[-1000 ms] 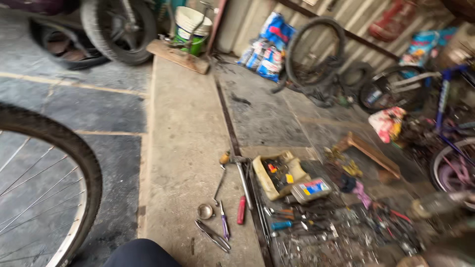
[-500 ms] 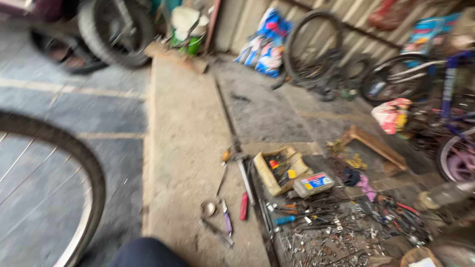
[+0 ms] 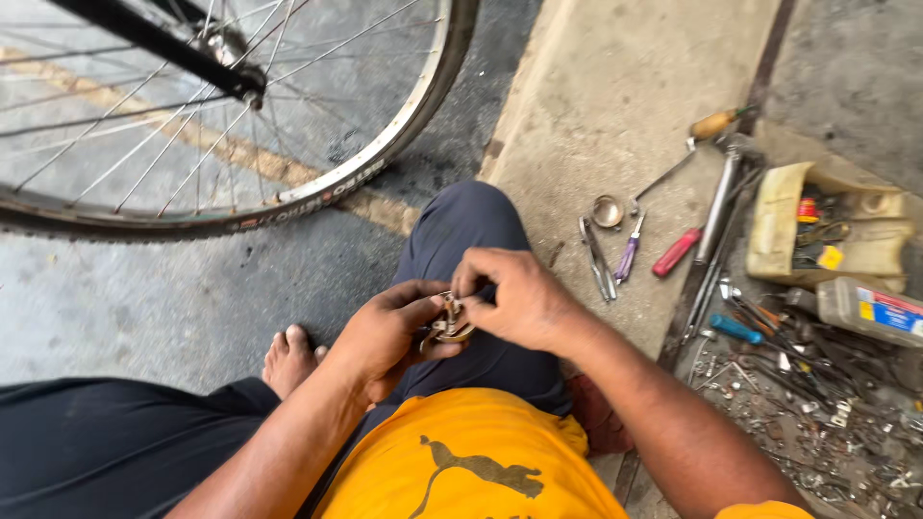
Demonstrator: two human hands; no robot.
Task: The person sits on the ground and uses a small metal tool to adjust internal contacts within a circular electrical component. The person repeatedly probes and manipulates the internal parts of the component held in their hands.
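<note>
Both hands meet above the person's raised knee, working on a small metal part [image 3: 450, 325] with a rounded, brass-coloured body and a short upright piece sticking out of it. The left hand [image 3: 389, 332] is curled closed around the part from below and from the side, its thumb lying along the top edge. The right hand [image 3: 510, 296] comes over from the other side, its fingertips pinched on the upright piece, with the rest of the fingers folded in.

Just below the left hand a bare foot [image 3: 288, 358] rests on the grey floor. Well beyond the left hand stands a bicycle wheel [image 3: 317, 183] with thin spokes and a dark tyre.

Out past the right hand, on a concrete strip, lie a small round metal cup [image 3: 607, 210], a pair of pliers [image 3: 597, 258], a purple-handled tool [image 3: 627, 259], a red-handled tool [image 3: 677, 252] and a long metal rod [image 3: 716, 207]. Farther out sit a cut-open yellowish plastic container [image 3: 781, 221] holding small bits, a clear bottle [image 3: 870, 309] lying on its side, and a heap of loose metal hardware [image 3: 817, 413].
</note>
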